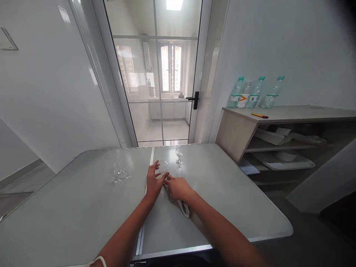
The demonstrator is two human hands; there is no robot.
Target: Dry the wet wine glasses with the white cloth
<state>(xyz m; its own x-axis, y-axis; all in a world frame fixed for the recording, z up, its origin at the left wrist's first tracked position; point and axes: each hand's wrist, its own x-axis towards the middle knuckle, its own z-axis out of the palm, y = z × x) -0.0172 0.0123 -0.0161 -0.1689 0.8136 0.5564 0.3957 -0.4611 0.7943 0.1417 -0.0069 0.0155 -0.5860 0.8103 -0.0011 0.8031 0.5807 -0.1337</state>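
My left hand point(154, 182) curls around a clear stemmed glass point(164, 165), its thumb and fingers on either side of the bowl. Close against it, my right hand point(178, 187) has its fingers closed at the lower part of the glass, with a pale cloth point(184, 208) bunched in it and hanging below the palm. The exact fingertip contact is hidden. Just beyond my hands, another stemmed glass point(179, 155) stands upright on the table. Over on the left half sits a cluster of several clear glasses point(118, 171), hard to tell apart.
The pale table point(83, 215) has a metal seam down its middle. A glass door point(175, 122) stands behind its far edge. On the right, a wooden shelf unit point(236, 129) carries several plastic bottles point(251, 97) and an orange-yellow utility knife point(260, 115).
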